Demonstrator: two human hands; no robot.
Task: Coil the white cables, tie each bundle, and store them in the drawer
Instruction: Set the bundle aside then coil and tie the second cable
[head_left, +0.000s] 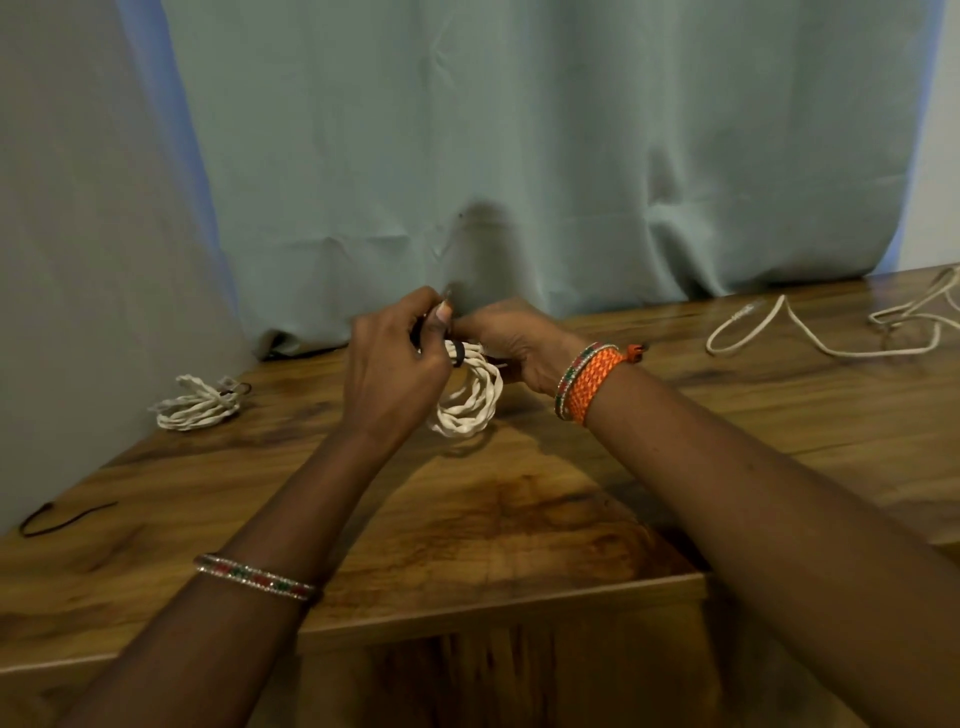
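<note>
Standing right by the wooden counter (519, 519), and both hands are bunched together at about 12 o'clock of its middle, working on one coiled cable (470, 400). The left hand (395, 374) has its fingers curled tight round the top of the coil, pinching a black tie (458, 354) that's wrapped round the strands. The right hand (519, 345) is curled on the same spot from the other side, though what exactly its fingers grip is hidden behind the left one. The coil hangs just above the counter.

Other stuff: a finished bundle (200, 402) already tied sits out at 9 o'clock near the wall. A loose white cable (831, 332) sprawls at 2 o'clock, uncoiled. A spare black tie (62, 517) lies at 8 o'clock by the edge. A grey-green curtain (519, 156) hangs behind everything.
</note>
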